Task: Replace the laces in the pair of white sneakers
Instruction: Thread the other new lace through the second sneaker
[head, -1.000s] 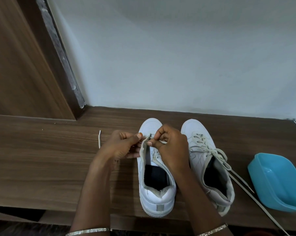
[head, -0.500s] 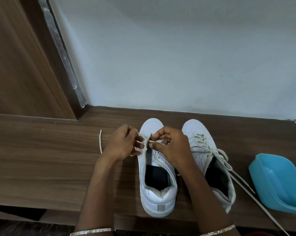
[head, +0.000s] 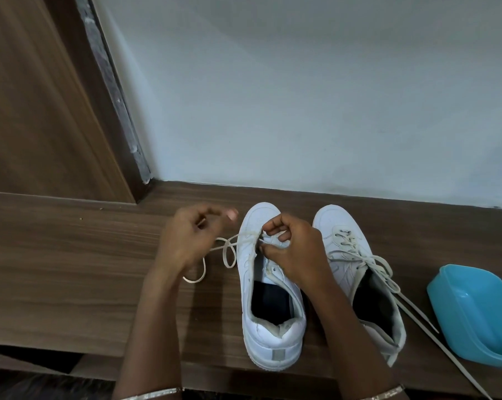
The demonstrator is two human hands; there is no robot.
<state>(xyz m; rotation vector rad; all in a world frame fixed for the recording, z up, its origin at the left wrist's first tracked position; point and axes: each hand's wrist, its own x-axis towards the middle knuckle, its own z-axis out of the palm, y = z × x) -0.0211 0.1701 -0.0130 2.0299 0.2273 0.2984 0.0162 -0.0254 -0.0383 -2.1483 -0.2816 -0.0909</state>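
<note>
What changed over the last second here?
The left hand swung left, away from the sneaker, drawing the lace out into loose loops on the table. The right hand stayed pinching that sneaker's eyelet edge. The laced sneaker and blue tub did not move.

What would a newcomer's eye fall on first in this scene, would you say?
Two hands work at centre: the right hand pinches the eyelet edge of the open sneaker, and the left hand holds a looping pale lace. Beside stands the laced sneaker, with a blue tub far right.
</note>
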